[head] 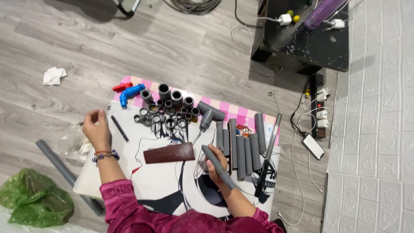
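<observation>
My right hand (pixel 214 167) grips a grey plastic pipe piece (pixel 218 166) that slants across the printed mat (pixel 172 181). Just right of it lie several cut grey pipe lengths (pixel 241 149) side by side. My left hand (pixel 95 128) hovers at the mat's left edge with fingertips pinched together; whether it holds anything small I cannot tell. A black pen (pixel 120 128) lies right beside it. A dark brown sheet of sandpaper (pixel 169 152) lies between my hands. Several grey pipe fittings (pixel 168 110) cluster at the mat's far side, with a blue elbow fitting (pixel 130 93) at their left.
A long grey pipe (pixel 64 171) and a green plastic bag (pixel 32 198) lie on the wood floor at left. A crumpled tissue (pixel 54 75) sits farther off. A power strip (pixel 318 105), phone (pixel 313 146), cables and a black low table (pixel 308 36) stand at right by the white wall.
</observation>
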